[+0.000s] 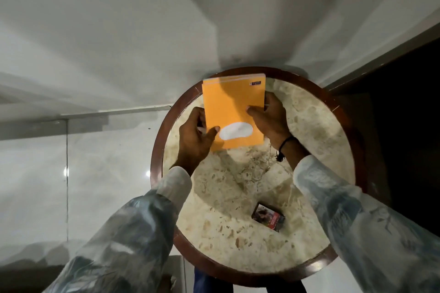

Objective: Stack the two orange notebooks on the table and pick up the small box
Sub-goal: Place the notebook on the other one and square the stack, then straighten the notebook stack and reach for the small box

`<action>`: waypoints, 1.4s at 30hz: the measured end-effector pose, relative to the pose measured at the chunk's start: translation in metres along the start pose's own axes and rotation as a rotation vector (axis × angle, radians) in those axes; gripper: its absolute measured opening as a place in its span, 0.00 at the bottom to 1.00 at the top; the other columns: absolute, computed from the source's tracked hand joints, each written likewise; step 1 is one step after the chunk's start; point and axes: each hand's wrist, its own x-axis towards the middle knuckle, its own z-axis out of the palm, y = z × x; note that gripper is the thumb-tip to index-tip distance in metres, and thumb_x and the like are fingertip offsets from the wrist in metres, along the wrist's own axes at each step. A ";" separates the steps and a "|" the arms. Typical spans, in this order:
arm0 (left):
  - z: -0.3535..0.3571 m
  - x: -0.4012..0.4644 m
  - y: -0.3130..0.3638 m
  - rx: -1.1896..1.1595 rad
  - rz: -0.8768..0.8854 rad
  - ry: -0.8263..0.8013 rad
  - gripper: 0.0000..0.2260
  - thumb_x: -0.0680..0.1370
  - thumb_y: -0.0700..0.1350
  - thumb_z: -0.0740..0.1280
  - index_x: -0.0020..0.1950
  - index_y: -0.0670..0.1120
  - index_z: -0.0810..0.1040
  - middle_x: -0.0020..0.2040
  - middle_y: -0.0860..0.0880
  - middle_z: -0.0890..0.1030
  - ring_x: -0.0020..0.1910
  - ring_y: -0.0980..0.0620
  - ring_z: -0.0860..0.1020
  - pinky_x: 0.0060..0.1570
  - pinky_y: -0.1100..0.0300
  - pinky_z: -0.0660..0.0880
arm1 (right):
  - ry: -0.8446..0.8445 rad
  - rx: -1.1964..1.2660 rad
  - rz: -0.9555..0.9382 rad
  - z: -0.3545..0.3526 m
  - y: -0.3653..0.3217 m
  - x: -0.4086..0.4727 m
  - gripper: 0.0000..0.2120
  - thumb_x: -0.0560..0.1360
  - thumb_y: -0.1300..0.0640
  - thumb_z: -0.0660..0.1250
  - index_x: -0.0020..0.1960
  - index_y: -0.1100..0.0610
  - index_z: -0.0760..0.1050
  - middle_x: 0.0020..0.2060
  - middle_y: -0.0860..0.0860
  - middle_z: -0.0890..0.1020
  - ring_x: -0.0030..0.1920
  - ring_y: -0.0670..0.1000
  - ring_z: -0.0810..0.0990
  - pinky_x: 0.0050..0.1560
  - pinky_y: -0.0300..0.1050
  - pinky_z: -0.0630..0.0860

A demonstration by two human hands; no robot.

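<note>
Head view: orange notebooks (232, 104) at the round table's (316, 150) far edge, two stacked (second only a sliver along the top). Left hand (195, 140) and right hand (270, 119) clasp the stack's sides, thumbs on the cover. One small box (268, 219) lies near, untouched.

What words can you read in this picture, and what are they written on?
None can be read for sure.
Notebook: a small dark label at its top right corner, too blurred to read.
Notebook's white patch: blank.
Small box: a picture and a red band with tiny print, too small to read.
</note>
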 end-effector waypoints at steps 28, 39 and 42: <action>0.029 -0.003 0.014 0.607 -0.071 0.131 0.25 0.80 0.47 0.63 0.75 0.40 0.67 0.74 0.37 0.69 0.71 0.35 0.71 0.68 0.43 0.70 | 0.086 -0.500 -0.077 -0.002 0.033 -0.017 0.20 0.77 0.52 0.71 0.65 0.60 0.78 0.61 0.59 0.80 0.61 0.62 0.79 0.57 0.54 0.77; 0.070 0.013 -0.012 0.921 0.152 -0.300 0.33 0.82 0.60 0.47 0.83 0.46 0.49 0.84 0.40 0.48 0.83 0.35 0.47 0.79 0.33 0.48 | -0.323 -1.049 -0.411 -0.051 0.149 -0.186 0.31 0.69 0.42 0.73 0.66 0.60 0.78 0.59 0.59 0.82 0.58 0.64 0.81 0.53 0.57 0.82; 0.069 0.018 -0.012 0.911 0.140 -0.319 0.34 0.82 0.60 0.48 0.84 0.46 0.47 0.84 0.40 0.47 0.83 0.35 0.46 0.79 0.33 0.47 | -0.346 -0.978 -0.398 -0.046 0.155 -0.185 0.24 0.67 0.53 0.79 0.60 0.61 0.80 0.56 0.59 0.83 0.56 0.64 0.84 0.47 0.57 0.85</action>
